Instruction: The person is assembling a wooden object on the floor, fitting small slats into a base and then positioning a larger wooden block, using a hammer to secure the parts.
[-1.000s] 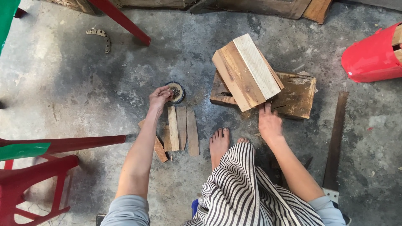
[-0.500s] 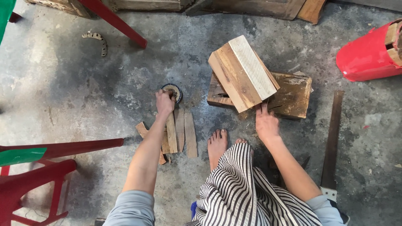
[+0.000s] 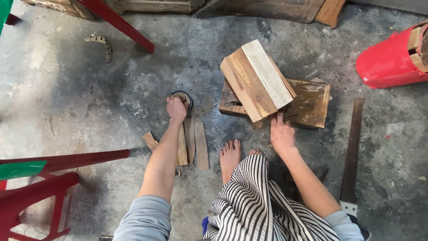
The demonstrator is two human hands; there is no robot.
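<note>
Pulling back from a second ago, your left hand [image 3: 176, 109] is closing on the round tin [image 3: 183, 97] on the floor above the slats [image 3: 192, 142], while your right hand [image 3: 281, 134] is resting open-fingered against the tilted block [image 3: 256, 80].

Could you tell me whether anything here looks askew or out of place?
Yes: the pale wooden block lies tilted and crooked across the darker, split slab beneath it, steadied by the right hand. A handsaw lies loose on the floor.
</note>
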